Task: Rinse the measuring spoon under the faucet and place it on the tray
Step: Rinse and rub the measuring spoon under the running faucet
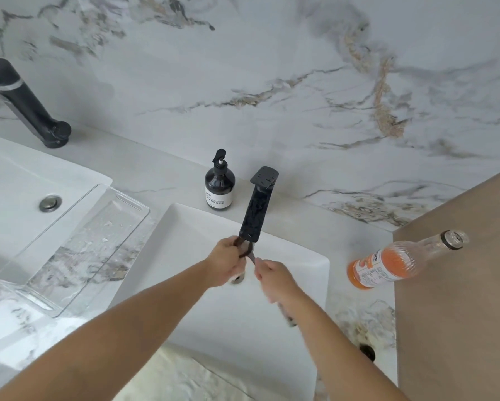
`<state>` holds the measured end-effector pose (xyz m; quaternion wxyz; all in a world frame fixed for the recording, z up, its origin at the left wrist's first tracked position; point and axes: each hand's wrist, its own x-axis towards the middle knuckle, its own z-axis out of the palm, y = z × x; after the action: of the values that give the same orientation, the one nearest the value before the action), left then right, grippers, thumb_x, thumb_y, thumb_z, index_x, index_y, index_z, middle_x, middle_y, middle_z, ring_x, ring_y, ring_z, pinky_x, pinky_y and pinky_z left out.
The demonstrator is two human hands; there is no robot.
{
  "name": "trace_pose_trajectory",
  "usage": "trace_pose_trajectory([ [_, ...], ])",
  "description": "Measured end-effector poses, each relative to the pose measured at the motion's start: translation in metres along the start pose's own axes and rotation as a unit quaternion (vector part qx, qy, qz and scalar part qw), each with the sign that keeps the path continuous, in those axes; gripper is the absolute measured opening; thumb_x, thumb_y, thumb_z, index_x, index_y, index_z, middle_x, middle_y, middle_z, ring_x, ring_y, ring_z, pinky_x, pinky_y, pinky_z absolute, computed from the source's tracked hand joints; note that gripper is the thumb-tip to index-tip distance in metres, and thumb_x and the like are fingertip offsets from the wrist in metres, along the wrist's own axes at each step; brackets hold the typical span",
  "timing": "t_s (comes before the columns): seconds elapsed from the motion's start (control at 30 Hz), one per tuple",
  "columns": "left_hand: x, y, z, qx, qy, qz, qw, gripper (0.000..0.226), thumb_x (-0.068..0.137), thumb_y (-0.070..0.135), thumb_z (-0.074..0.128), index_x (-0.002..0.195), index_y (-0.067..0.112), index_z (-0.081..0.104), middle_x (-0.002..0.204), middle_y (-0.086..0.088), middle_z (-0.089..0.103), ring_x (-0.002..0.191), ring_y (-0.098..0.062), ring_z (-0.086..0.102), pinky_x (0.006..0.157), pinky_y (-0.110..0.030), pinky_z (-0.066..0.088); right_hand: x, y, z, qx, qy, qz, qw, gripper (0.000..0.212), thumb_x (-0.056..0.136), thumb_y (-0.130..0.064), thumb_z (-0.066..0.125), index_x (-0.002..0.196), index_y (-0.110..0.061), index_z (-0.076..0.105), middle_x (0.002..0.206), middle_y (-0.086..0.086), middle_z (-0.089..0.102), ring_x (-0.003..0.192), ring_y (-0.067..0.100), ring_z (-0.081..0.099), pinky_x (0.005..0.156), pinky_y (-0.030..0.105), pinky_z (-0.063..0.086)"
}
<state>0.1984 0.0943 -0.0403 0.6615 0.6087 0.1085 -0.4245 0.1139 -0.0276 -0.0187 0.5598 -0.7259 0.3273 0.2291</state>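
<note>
The measuring spoon [251,257] is a dark metal piece held just under the spout of the black faucet [254,209], over the white sink [306,287]. My left hand [225,264] is closed around its bowl end. My right hand [275,280] grips the handle, whose blurred tip sticks out below the wrist. Most of the spoon is hidden by my fingers. I cannot tell whether water is running. The clear tray [128,199] lies to the left, bridging the counter and the edge of a second sink, wet and with nothing on it.
A dark soap pump bottle [219,183] stands left of the faucet base. An open bottle of orange drink [387,263] stands at the right by a brown panel [460,285]. A second black faucet [26,102] and sink [11,180] are at the far left.
</note>
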Motion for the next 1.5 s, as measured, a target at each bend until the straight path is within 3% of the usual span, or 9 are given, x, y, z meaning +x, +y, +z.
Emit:
trace_pose_trajectory([
  [0.1,0.008,-0.008,0.013,-0.038,0.051,-0.009,0.998,0.018,0.103,0.01,0.039,0.095,0.005,0.055,0.074,-0.008,0.056,0.046,-0.019,0.039,0.044,-0.028,0.027,-0.01,-0.005,0.04,0.186,-0.04,0.09,0.978,0.046,0.101,-0.045,0.041,0.061,-0.022,0.04,0.044,-0.009,0.026,0.034,0.01,0.019,0.037,0.017,0.017],
  [0.27,0.006,-0.001,-0.007,0.148,0.007,0.033,0.988,0.032,0.093,-0.01,0.032,0.081,0.006,0.057,0.078,-0.014,0.064,0.04,-0.012,0.044,0.04,-0.018,0.029,-0.005,0.007,-0.001,-0.088,0.105,0.017,0.99,0.041,0.102,-0.046,0.03,0.068,-0.025,0.04,0.067,-0.004,0.05,0.066,0.024,0.046,0.061,0.033,0.035],
  [0.43,0.014,-0.006,0.007,-0.056,0.058,-0.001,0.997,0.019,0.1,0.001,0.039,0.087,0.004,0.053,0.079,-0.008,0.064,0.035,-0.016,0.036,0.032,-0.019,0.029,-0.005,-0.011,0.033,0.176,-0.087,0.078,0.977,0.051,0.097,-0.052,0.043,0.055,-0.023,0.044,0.046,-0.009,0.024,0.036,0.012,0.021,0.036,0.02,0.019],
  [0.57,0.01,-0.001,-0.003,0.035,0.018,-0.004,0.999,0.03,0.095,-0.011,0.031,0.087,0.007,0.054,0.079,-0.01,0.063,0.041,-0.012,0.036,0.038,-0.017,0.024,-0.01,-0.002,0.01,-0.088,0.092,0.047,0.991,0.042,0.101,-0.047,0.03,0.069,-0.023,0.042,0.065,-0.003,0.054,0.065,0.028,0.051,0.056,0.035,0.04],
  [0.73,0.009,0.0,0.002,-0.011,0.012,0.015,1.0,0.025,0.101,-0.002,0.035,0.086,0.004,0.054,0.079,-0.012,0.06,0.034,-0.009,0.034,0.034,-0.018,0.022,0.003,0.001,0.021,0.156,-0.032,0.074,0.984,0.046,0.1,-0.047,0.039,0.061,-0.023,0.04,0.043,-0.009,0.032,0.035,0.012,0.022,0.039,0.016,0.018],
  [0.93,0.003,-0.016,-0.006,0.052,-0.009,-0.021,0.998,0.025,0.099,-0.004,0.032,0.09,0.005,0.053,0.073,-0.008,0.056,0.036,-0.012,0.038,0.041,-0.017,0.022,-0.007,0.003,0.004,-0.166,0.022,-0.007,0.986,0.044,0.099,-0.044,0.039,0.061,-0.023,0.043,0.054,-0.006,0.036,0.047,0.02,0.037,0.044,0.023,0.028],
  [1.17,0.014,-0.015,0.015,-0.089,0.064,-0.008,0.994,0.019,0.102,0.01,0.042,0.09,0.007,0.056,0.066,-0.005,0.061,0.042,-0.016,0.037,0.043,-0.024,0.029,-0.004,-0.001,0.042,0.09,0.028,0.06,0.994,0.044,0.099,-0.043,0.042,0.061,-0.022,0.046,0.039,-0.01,0.032,0.03,0.011,0.024,0.038,0.014,0.019],
  [1.37,0.008,-0.006,-0.012,0.083,-0.008,-0.005,0.996,0.042,0.085,-0.018,0.021,0.089,0.003,0.056,0.067,-0.009,0.052,0.035,-0.012,0.037,0.036,-0.013,0.023,-0.003,-0.015,-0.022,-0.155,0.016,0.005,0.988,0.045,0.097,-0.047,0.046,0.063,-0.019,0.041,0.054,-0.003,0.032,0.039,0.015,0.027,0.039,0.018,0.019],
  [1.5,0.016,0.001,0.013,-0.088,0.063,0.006,0.994,0.03,0.09,-0.01,0.03,0.085,0.005,0.057,0.075,-0.013,0.056,0.028,-0.008,0.026,0.039,-0.022,0.019,0.004,-0.019,0.039,0.094,0.073,0.039,0.992,0.046,0.101,-0.041,0.043,0.059,-0.02,0.047,0.045,-0.005,0.04,0.036,0.014,0.033,0.039,0.019,0.022],
])
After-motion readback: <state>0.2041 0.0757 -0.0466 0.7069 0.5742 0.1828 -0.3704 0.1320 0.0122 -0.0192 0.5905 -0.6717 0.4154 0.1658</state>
